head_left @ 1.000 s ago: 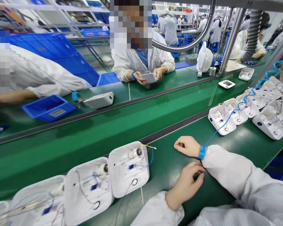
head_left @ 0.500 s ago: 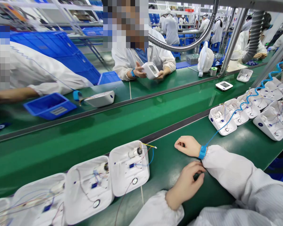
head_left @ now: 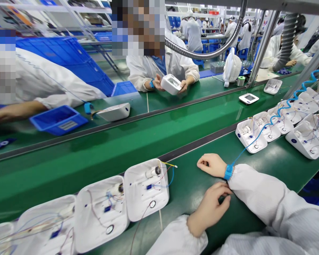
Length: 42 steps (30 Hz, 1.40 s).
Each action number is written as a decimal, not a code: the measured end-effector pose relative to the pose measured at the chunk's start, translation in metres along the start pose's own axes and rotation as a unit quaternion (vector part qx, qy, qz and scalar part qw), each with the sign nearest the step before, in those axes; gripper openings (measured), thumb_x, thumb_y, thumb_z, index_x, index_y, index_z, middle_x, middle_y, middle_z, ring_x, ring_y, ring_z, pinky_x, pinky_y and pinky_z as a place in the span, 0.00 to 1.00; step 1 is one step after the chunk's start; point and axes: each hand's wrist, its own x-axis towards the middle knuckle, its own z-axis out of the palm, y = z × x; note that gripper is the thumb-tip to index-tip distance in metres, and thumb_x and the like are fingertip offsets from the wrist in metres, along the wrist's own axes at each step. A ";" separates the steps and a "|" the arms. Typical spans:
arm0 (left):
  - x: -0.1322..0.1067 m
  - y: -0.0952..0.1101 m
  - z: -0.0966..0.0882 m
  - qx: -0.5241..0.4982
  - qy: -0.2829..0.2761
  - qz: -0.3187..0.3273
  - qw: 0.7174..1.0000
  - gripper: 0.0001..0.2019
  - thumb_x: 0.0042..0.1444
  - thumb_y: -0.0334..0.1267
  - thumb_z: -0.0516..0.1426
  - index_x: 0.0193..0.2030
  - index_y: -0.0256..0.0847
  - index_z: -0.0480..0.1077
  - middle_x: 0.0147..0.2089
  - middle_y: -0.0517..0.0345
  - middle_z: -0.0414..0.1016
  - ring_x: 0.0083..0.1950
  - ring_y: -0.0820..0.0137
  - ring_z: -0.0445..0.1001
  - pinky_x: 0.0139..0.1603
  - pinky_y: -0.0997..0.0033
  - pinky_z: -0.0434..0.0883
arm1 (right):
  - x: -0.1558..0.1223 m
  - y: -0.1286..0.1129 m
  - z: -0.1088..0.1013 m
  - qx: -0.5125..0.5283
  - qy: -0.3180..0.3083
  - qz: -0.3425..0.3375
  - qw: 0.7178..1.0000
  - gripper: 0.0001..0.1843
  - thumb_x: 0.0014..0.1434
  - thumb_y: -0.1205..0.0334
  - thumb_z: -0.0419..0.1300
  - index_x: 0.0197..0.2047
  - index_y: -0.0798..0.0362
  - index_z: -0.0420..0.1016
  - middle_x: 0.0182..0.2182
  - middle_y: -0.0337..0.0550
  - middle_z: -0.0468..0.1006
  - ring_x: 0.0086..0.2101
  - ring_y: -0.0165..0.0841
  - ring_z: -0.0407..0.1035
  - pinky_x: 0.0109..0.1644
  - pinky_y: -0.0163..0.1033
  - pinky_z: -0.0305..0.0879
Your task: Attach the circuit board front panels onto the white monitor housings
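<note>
My right hand (head_left: 211, 164) rests on the green bench as a loose fist, and nothing shows inside it. A blue wrist strap (head_left: 228, 172) with a coiled blue cord (head_left: 257, 134) sits on that wrist. My left hand (head_left: 208, 209) lies just below it, fingers bent and pinched at the cuff of my right sleeve (head_left: 255, 194). An open white device shell (head_left: 146, 189) with loose wires lies to the left of both hands. It is the nearest of a row of shells (head_left: 101, 212).
More open white shells (head_left: 251, 136) are grouped at the right. The green conveyor belt (head_left: 122, 141) carries a finished white unit (head_left: 248, 98). Across it, a co-worker holds a white device (head_left: 171, 84), and another's arm lies by a blue tray (head_left: 58, 119). A small white fan (head_left: 231, 67) stands beyond.
My hands have stayed where they were. The co-worker across the belt has lifted and turned the white device in both hands.
</note>
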 end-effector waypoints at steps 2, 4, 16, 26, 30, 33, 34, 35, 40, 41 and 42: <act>0.000 0.000 0.000 0.003 0.000 0.003 1.000 0.10 0.55 0.26 0.55 0.38 0.40 0.76 0.42 0.50 0.79 0.43 0.66 0.78 0.45 0.68 0.75 | 0.000 0.000 0.000 0.000 0.000 -0.002 1.000 0.04 0.61 0.67 0.63 0.34 0.53 0.79 0.27 0.37 0.75 0.29 0.27 0.69 0.37 0.32 0.63; 0.000 0.000 -0.001 0.003 -0.001 0.004 1.000 0.10 0.55 0.26 0.55 0.38 0.39 0.76 0.42 0.50 0.79 0.43 0.66 0.78 0.45 0.68 0.75 | 0.000 0.000 0.000 0.001 0.001 -0.003 1.000 0.04 0.61 0.66 0.63 0.34 0.53 0.79 0.27 0.37 0.75 0.29 0.27 0.69 0.37 0.32 0.63; 0.000 -0.001 0.000 0.003 -0.002 0.001 1.000 0.10 0.55 0.26 0.55 0.38 0.39 0.76 0.42 0.49 0.79 0.42 0.66 0.78 0.44 0.68 0.75 | 0.000 -0.002 0.000 0.000 0.003 -0.001 1.000 0.04 0.60 0.67 0.63 0.33 0.54 0.79 0.27 0.37 0.76 0.29 0.27 0.69 0.37 0.32 0.63; -0.001 -0.002 0.000 0.002 -0.001 0.007 1.000 0.10 0.55 0.26 0.54 0.38 0.38 0.76 0.42 0.49 0.78 0.43 0.66 0.78 0.45 0.69 0.74 | 0.000 -0.002 -0.001 0.000 0.004 -0.001 1.000 0.04 0.60 0.67 0.63 0.33 0.53 0.79 0.27 0.37 0.76 0.29 0.27 0.69 0.37 0.32 0.63; 0.000 -0.001 0.000 0.000 -0.002 0.007 1.000 0.10 0.56 0.26 0.54 0.38 0.38 0.76 0.42 0.49 0.79 0.43 0.66 0.78 0.45 0.69 0.74 | 0.000 -0.002 -0.001 -0.001 0.003 0.000 1.000 0.04 0.60 0.67 0.63 0.33 0.53 0.79 0.27 0.37 0.76 0.28 0.27 0.69 0.36 0.32 0.63; 0.000 0.000 0.000 -0.001 -0.002 0.004 1.000 0.10 0.56 0.26 0.54 0.38 0.38 0.76 0.42 0.49 0.79 0.43 0.66 0.77 0.45 0.69 0.74 | 0.000 -0.002 -0.001 -0.002 0.004 0.002 1.000 0.04 0.60 0.67 0.63 0.33 0.53 0.79 0.27 0.37 0.76 0.29 0.27 0.69 0.36 0.32 0.63; -0.001 0.000 0.000 -0.001 -0.001 0.004 1.000 0.10 0.56 0.26 0.54 0.38 0.39 0.76 0.42 0.49 0.79 0.43 0.66 0.77 0.45 0.69 0.74 | 0.000 -0.003 -0.001 -0.002 0.004 0.003 1.000 0.04 0.60 0.67 0.63 0.33 0.53 0.79 0.27 0.37 0.76 0.29 0.27 0.69 0.36 0.32 0.63; -0.001 0.000 0.000 -0.002 -0.001 0.003 1.000 0.10 0.56 0.26 0.54 0.38 0.39 0.76 0.42 0.49 0.78 0.43 0.66 0.77 0.45 0.69 0.74 | 0.000 -0.003 -0.001 -0.002 0.003 0.003 1.000 0.04 0.60 0.67 0.63 0.33 0.53 0.79 0.27 0.37 0.76 0.29 0.27 0.69 0.37 0.32 0.63; -0.001 -0.001 0.000 -0.003 0.000 0.006 1.000 0.10 0.56 0.27 0.54 0.38 0.38 0.76 0.42 0.49 0.78 0.43 0.65 0.78 0.45 0.68 0.74 | 0.000 -0.004 -0.001 -0.001 0.002 0.003 1.000 0.04 0.60 0.67 0.63 0.33 0.53 0.79 0.27 0.37 0.76 0.29 0.27 0.69 0.37 0.32 0.64; -0.001 -0.001 0.000 -0.003 0.000 0.006 1.000 0.10 0.56 0.27 0.54 0.38 0.38 0.76 0.42 0.49 0.78 0.43 0.65 0.78 0.45 0.68 0.74 | 0.000 -0.004 -0.001 -0.001 0.002 0.003 1.000 0.04 0.60 0.68 0.63 0.33 0.53 0.79 0.27 0.37 0.76 0.29 0.27 0.69 0.37 0.32 0.64; -0.001 -0.002 0.000 -0.004 0.001 0.007 1.000 0.10 0.56 0.27 0.54 0.38 0.38 0.76 0.42 0.48 0.78 0.43 0.66 0.78 0.45 0.69 0.75 | 0.000 -0.004 -0.001 -0.001 0.002 0.004 1.000 0.04 0.60 0.68 0.63 0.33 0.53 0.79 0.27 0.37 0.76 0.29 0.27 0.69 0.37 0.32 0.64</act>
